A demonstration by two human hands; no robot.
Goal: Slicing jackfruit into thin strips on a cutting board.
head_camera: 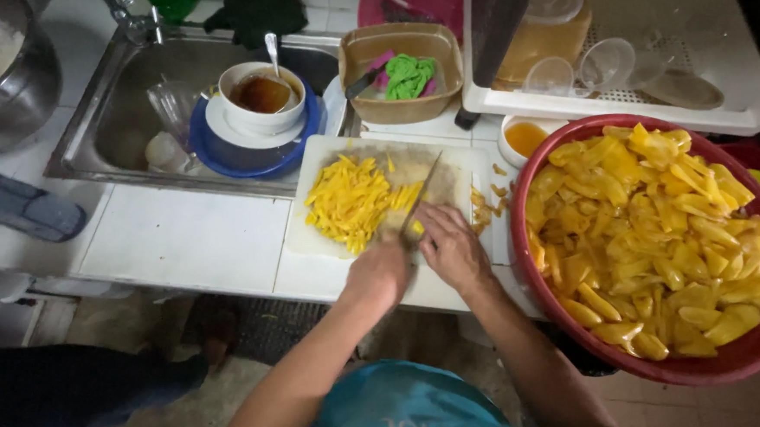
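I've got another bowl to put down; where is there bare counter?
The white tiled counter between the steel sink and the white cutting board is bare. It is crowded around the big red bowl of yellow pieces and the small white cup.

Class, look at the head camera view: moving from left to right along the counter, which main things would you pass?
Metal pot → sink holding a white bowl on a blue plate → white cutting board with yellow strips → knife → big red bowl of yellow pieces.
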